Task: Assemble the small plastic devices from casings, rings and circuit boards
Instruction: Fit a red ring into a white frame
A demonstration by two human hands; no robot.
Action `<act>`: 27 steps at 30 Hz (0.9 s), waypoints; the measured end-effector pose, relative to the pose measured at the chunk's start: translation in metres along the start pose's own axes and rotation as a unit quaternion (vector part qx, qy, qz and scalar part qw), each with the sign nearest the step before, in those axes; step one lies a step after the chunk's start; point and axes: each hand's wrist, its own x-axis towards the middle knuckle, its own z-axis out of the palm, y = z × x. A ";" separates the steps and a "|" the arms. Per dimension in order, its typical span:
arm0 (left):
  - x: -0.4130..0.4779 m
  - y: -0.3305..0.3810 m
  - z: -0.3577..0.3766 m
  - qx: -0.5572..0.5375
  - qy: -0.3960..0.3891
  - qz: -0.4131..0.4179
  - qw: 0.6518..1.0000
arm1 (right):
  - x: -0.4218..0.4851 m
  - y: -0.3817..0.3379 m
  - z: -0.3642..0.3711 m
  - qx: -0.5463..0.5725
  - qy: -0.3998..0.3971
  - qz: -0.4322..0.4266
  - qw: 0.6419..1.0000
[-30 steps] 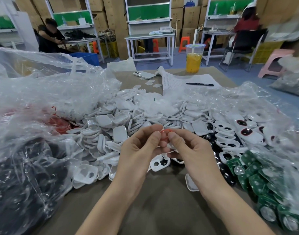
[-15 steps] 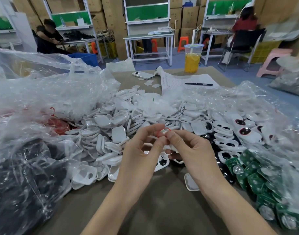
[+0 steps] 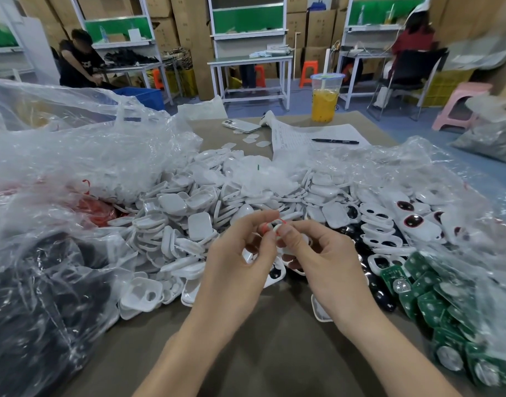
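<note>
Above the table's middle, my left hand (image 3: 240,259) and my right hand (image 3: 326,259) meet at the fingertips. Between them sits a white casing (image 3: 277,228) with a red ring (image 3: 264,228) at its left edge. Both hands pinch this piece; my fingers hide most of it. A big heap of white casings (image 3: 206,207) lies behind the hands. Green circuit boards (image 3: 435,299) are piled at the right. Red rings (image 3: 98,210) show through a plastic bag at the left.
Clear plastic bags (image 3: 74,156) rise on the left and right. Black parts (image 3: 31,296) fill the left bag. A phone (image 3: 240,126), paper with a pen (image 3: 335,141) and a cup of orange drink (image 3: 325,98) stand at the far edge. Bare brown tabletop (image 3: 274,345) lies near me.
My fingertips have shifted around the small piece, and the white casing now shows between them beside the red ring. Both hands stay in the same place.
</note>
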 end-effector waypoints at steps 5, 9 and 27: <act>0.000 -0.003 -0.002 0.110 0.007 0.116 0.987 | 0.001 -0.003 0.000 0.020 -0.005 0.000 1.000; 0.001 -0.007 -0.004 0.178 0.010 0.207 0.962 | 0.001 -0.007 -0.002 0.111 -0.007 0.036 0.993; 0.003 -0.002 -0.001 0.130 0.019 0.124 0.984 | 0.004 -0.009 -0.004 0.181 -0.017 0.061 0.981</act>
